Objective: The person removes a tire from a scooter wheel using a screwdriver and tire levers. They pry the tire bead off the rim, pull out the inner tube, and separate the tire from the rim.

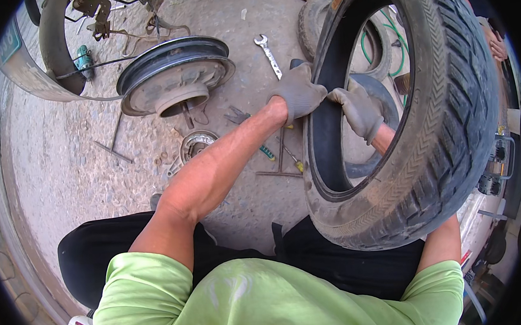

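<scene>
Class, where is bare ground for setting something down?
Bare concrete lies left of the round metal part, below the T-handled tool; another patch separates wheel rim and wrench. Crowded: below the left hand, by a green-handled tool and T-bar.

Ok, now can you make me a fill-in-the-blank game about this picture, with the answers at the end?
1. The gloves on the left hand and right hand are the colour ____.
2. The shirt is light ____ in colour.
3. In the picture, the metal wheel rim is to the ____ of the big tire.
4. The trousers are the colour ____.

Missing words: grey; green; left; black.
</scene>
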Available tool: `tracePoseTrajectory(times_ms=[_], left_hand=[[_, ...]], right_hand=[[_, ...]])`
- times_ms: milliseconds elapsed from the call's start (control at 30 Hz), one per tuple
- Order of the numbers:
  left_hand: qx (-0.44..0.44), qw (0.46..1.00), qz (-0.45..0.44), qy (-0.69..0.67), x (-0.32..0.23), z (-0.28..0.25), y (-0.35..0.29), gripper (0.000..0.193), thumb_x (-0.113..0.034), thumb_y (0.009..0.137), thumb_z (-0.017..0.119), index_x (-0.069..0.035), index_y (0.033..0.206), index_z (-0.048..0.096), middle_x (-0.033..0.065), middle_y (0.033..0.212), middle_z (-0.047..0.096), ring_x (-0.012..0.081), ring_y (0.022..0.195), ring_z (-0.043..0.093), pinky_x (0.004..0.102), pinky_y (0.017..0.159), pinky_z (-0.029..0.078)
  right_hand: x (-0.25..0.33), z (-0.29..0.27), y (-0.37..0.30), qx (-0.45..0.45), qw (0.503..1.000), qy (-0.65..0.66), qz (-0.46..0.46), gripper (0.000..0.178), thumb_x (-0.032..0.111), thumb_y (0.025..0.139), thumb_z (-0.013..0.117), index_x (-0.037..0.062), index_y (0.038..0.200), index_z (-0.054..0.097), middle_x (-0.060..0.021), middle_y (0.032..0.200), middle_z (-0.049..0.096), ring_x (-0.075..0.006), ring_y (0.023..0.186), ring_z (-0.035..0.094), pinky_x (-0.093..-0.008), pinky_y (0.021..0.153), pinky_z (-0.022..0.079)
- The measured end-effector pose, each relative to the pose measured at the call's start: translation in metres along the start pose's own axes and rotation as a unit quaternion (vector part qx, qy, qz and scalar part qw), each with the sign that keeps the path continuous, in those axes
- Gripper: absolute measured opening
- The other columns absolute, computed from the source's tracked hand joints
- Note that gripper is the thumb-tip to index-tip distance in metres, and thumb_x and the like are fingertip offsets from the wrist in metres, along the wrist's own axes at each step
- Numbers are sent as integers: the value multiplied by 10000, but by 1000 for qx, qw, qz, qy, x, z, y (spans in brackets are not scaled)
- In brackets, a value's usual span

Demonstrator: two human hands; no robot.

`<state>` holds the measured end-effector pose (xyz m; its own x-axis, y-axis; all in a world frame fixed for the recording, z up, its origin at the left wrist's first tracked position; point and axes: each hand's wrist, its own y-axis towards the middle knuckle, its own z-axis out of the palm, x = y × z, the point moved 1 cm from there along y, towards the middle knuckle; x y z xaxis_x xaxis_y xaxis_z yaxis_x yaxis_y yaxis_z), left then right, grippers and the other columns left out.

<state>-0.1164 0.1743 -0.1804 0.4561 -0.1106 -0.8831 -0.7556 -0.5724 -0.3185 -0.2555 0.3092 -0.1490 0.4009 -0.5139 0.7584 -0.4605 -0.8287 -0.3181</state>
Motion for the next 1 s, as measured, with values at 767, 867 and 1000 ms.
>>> tracePoseTrajectory(times_ms=[767, 867, 1000], left_hand=[[70, 991, 11, -117, 11, 5, 0, 423, -141, 893, 702, 90, 1243, 646, 188, 990, 735, 245, 870, 736, 414, 775, 595], [69, 994, 10, -90, 11, 4, 0, 464, -175, 886, 717, 86, 1262, 641, 211, 1010, 742, 268, 868, 742, 414, 788, 598], [34, 999, 19, 3, 1, 0, -8, 542, -211, 867, 734, 79, 1313, 633, 254, 1083, 758, 332, 978, 758, 421, 883, 590]], right_hand=[[-73, -6, 8, 102, 924, 356, 96, 282, 28, 992, 615, 12, 1270, 653, -62, 1115, 725, -153, 997, 714, -330, 921, 601], [-55, -5, 5, 120, 913, 378, 101, 245, 32, 980, 641, -23, 1218, 661, -69, 1085, 737, -152, 994, 704, -316, 928, 582], [-52, 1, 10, 116, 943, 308, 52, 274, 43, 975, 653, -27, 1240, 657, -68, 1109, 735, -141, 1027, 686, -316, 950, 556]])
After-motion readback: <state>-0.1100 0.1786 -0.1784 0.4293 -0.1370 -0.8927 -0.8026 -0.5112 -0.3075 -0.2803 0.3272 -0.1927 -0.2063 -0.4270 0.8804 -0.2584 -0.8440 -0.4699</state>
